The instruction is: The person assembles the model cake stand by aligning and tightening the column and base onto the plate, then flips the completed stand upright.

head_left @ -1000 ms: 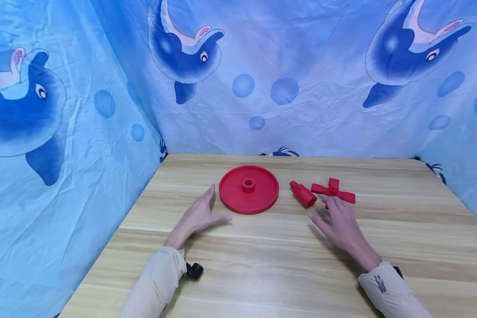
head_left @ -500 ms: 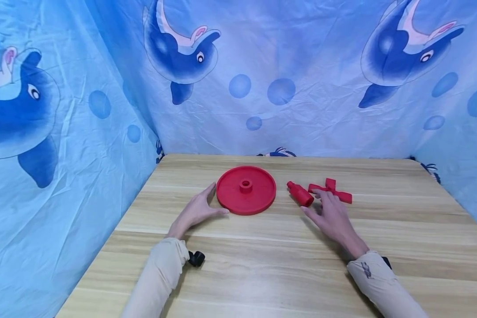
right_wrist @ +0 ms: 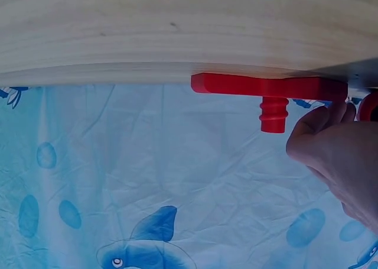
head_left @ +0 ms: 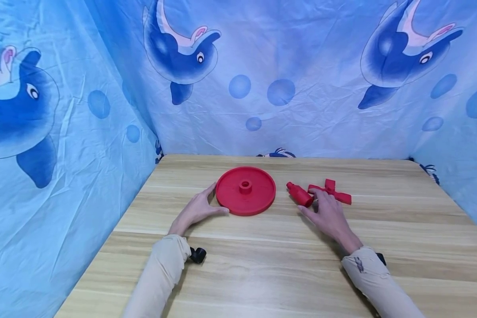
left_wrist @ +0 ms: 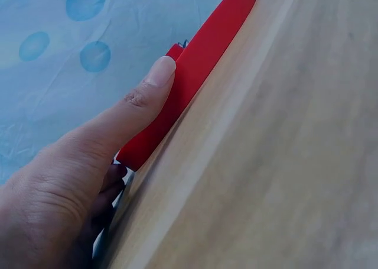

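Observation:
A round red tray-like disc (head_left: 246, 205) with a raised hub lies on the table. My left hand (head_left: 196, 211) holds its left edge, fingers at the far side and thumb at the near side; the left wrist view shows the thumb against the red rim (left_wrist: 201, 50). To the right lies a red bottle-shaped piece (head_left: 299, 194), its wide end between the thumb and fingers of my right hand (head_left: 330, 216). Partly behind that hand is a red four-armed piece (head_left: 342, 197); the right wrist view shows its ridged stem (right_wrist: 273, 115) standing up.
The wood-grained table (head_left: 242, 265) reaches back to a blue curtain (head_left: 322, 123) printed with dolphins, and another stretch of curtain borders its left side. A black device (head_left: 198, 255) sits at my left wrist.
My right hand has moved left from near the four-armed piece to the bottle-shaped piece's wide end. The left hand has closed in on the disc's edge. The head view has shifted slightly.

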Demonstrator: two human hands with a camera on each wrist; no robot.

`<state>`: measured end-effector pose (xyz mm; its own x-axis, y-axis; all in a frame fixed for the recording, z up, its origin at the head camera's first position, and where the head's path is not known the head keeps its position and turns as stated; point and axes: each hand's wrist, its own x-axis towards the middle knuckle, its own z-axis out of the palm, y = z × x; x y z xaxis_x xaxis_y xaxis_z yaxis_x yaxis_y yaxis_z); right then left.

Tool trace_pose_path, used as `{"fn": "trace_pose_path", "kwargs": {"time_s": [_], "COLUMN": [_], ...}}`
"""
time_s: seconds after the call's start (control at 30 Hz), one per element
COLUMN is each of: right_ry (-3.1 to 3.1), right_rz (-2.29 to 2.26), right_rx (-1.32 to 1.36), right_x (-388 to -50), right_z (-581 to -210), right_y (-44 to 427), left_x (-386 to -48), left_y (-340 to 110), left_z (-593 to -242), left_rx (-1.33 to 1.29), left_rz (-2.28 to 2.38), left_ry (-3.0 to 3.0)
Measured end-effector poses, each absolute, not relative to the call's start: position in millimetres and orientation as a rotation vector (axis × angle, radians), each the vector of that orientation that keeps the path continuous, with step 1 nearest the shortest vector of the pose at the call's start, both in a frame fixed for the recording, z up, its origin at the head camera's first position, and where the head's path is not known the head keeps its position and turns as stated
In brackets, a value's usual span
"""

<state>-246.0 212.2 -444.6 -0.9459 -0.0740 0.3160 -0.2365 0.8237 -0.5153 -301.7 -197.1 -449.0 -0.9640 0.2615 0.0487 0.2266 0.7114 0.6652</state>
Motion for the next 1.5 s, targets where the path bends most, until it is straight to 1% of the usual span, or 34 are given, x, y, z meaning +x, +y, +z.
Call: {"fn": "trace_pose_path", "kwargs": {"time_s": [0.33,1.27,1.5], "right_ry": [-2.751,-2.689,-2.619], "right_rz": [0.796,0.836,0.858], "right_rx": [0.186,0.181,0.229], "right_x": [-247.8,-249.8,-250.8], "right_z": [-442.6,-442.0,-437.8], "right_y": [212.1,213.6,214.6], "left_x": [-304.3,-305.2,-304.6], "left_y": [-197.4,-198.8,-198.5], "left_z": [-449.7,-450.9,-451.0], "left_rx": [0.442,0.455,0.425], "left_rz": [1.099,1.129,1.134], "left_ry": [2.871,2.853,2.849]}}
